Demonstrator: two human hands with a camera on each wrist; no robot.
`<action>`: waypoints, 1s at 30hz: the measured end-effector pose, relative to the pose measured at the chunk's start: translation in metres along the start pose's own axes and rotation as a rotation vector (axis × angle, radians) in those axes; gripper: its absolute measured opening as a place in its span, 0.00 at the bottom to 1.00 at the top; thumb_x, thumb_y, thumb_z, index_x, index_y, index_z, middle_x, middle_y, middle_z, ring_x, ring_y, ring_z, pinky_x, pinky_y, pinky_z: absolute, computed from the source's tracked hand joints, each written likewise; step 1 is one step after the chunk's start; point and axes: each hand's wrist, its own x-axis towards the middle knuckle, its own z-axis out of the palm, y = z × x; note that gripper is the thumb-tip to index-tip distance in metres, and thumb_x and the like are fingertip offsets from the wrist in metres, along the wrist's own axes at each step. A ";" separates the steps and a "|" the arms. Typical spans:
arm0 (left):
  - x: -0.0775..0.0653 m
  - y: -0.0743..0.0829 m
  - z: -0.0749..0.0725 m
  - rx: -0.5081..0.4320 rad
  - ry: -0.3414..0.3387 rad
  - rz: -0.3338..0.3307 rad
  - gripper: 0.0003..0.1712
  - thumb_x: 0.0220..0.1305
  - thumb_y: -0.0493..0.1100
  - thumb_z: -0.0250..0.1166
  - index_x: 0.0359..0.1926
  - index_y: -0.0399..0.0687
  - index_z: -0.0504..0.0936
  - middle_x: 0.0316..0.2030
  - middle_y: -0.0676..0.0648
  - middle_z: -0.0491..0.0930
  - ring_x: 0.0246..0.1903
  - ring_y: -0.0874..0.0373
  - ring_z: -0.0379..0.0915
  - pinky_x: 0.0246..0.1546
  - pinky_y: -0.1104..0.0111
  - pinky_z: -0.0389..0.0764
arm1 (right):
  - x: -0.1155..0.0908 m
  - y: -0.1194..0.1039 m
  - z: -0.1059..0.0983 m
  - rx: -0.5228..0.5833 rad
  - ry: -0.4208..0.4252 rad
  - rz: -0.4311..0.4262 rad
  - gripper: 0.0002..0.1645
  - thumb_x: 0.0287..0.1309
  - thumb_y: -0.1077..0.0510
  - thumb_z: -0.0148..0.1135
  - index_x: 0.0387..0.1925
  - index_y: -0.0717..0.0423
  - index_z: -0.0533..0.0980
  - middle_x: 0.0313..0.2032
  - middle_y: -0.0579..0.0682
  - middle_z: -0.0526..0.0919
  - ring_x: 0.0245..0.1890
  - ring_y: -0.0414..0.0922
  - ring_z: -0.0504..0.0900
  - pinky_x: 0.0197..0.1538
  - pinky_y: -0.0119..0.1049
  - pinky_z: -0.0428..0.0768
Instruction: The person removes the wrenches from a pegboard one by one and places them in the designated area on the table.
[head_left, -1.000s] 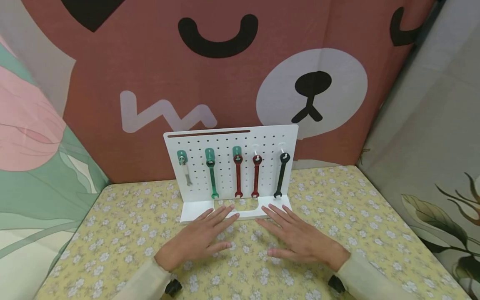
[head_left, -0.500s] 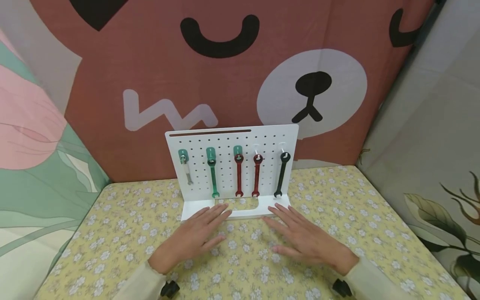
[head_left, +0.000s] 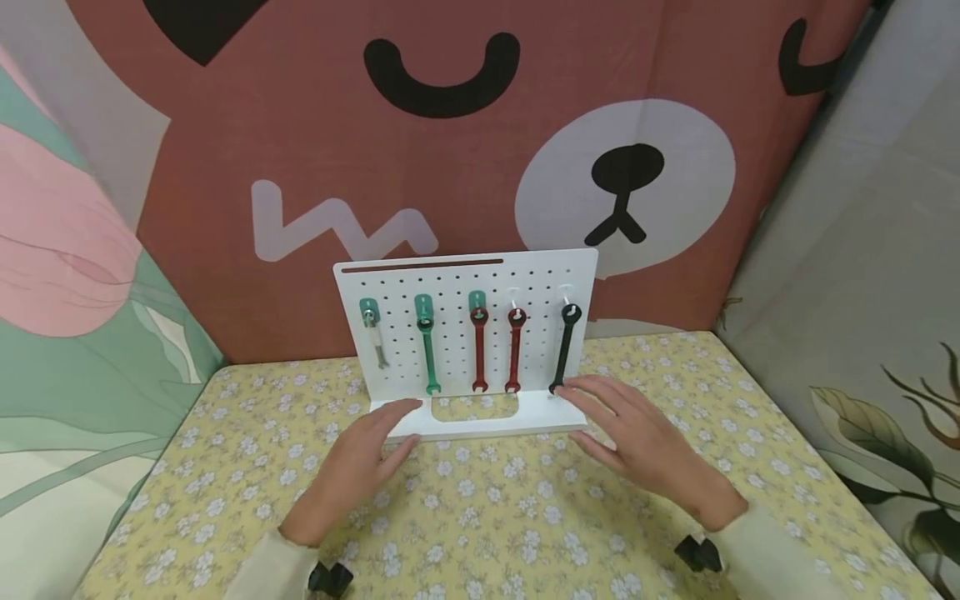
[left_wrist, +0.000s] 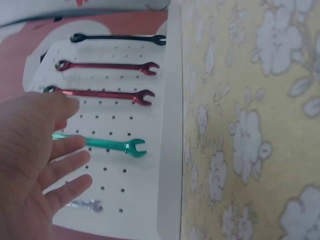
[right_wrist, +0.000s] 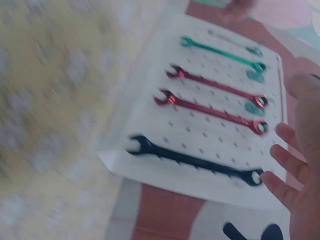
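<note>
Pegboard (head_left: 453, 358): white, grid of dark holes. From pegboard's left edge: silver wrench (head_left: 377, 342), green combination wrench (head_left: 429, 354), red combination wrench (head_left: 480, 354), second red combination wrench (head_left: 514, 354), black combination wrench (head_left: 563, 346). Bench (head_left: 495, 517) under pegboard: yellow, white-flower print. Backdrop (head_left: 450, 175) behind pegboard: reddish brown, black and pale-grey animal-face print.

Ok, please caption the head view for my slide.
Left grip and right grip before a white pegboard hung with five wrenches.

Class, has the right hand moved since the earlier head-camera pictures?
Yes, the right hand moved rightward and up in the head view, judged against the white pegboard.
</note>
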 end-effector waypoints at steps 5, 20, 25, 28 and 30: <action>-0.001 -0.014 0.001 -0.072 0.147 -0.103 0.23 0.67 0.38 0.72 0.62 0.42 0.80 0.54 0.44 0.82 0.49 0.47 0.81 0.45 0.53 0.84 | 0.020 0.018 -0.018 -0.018 0.134 0.039 0.31 0.81 0.43 0.46 0.68 0.60 0.74 0.63 0.57 0.77 0.60 0.55 0.77 0.62 0.46 0.75; 0.018 -0.049 0.008 -0.234 0.348 -0.350 0.15 0.70 0.35 0.67 0.55 0.34 0.81 0.41 0.40 0.81 0.40 0.45 0.80 0.44 0.50 0.80 | 0.071 0.073 -0.042 0.009 0.242 0.260 0.29 0.65 0.69 0.67 0.67 0.59 0.74 0.60 0.60 0.77 0.57 0.57 0.79 0.51 0.57 0.80; 0.028 -0.053 0.011 -0.236 0.382 -0.404 0.15 0.70 0.37 0.68 0.54 0.35 0.82 0.38 0.42 0.83 0.38 0.49 0.81 0.40 0.54 0.83 | 0.080 0.086 -0.040 0.025 0.234 0.326 0.27 0.69 0.66 0.64 0.68 0.59 0.74 0.59 0.60 0.77 0.55 0.57 0.79 0.52 0.59 0.78; 0.035 -0.053 0.013 -0.217 0.398 -0.433 0.15 0.69 0.39 0.70 0.53 0.36 0.82 0.38 0.42 0.84 0.37 0.48 0.82 0.40 0.54 0.83 | 0.084 0.091 -0.038 0.023 0.238 0.335 0.28 0.69 0.66 0.64 0.68 0.58 0.74 0.60 0.59 0.77 0.54 0.57 0.79 0.50 0.57 0.79; 0.038 -0.054 0.014 -0.175 0.395 -0.439 0.16 0.68 0.40 0.70 0.53 0.36 0.83 0.38 0.42 0.84 0.37 0.47 0.82 0.39 0.54 0.82 | 0.086 0.094 -0.036 0.023 0.240 0.348 0.28 0.69 0.67 0.63 0.69 0.57 0.73 0.61 0.59 0.76 0.54 0.56 0.79 0.49 0.56 0.80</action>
